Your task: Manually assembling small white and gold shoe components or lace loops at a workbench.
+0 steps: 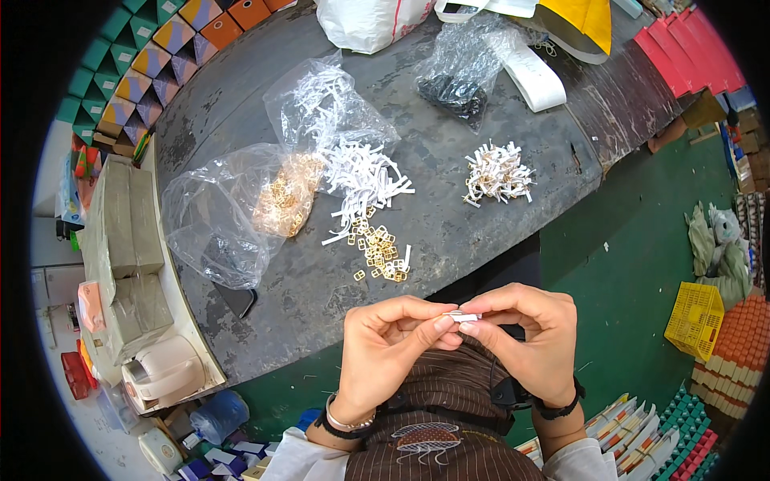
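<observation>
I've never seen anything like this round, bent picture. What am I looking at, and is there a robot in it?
There is no robot here: a person works with two bare hands. The single picture comes from a wide fisheye camera worn on the head, looking down, so straight edges curve near the rim.

The left hand and right hand meet in front of the body, fingertips pinching a small white strip; finer details are too small to tell.

Beyond them, on the dark, worn table, lie loose gold-coloured buckles, a heap of white strips by two clear bags, and, farther right, a separate pile of white strips with gold-coloured bits.
</observation>
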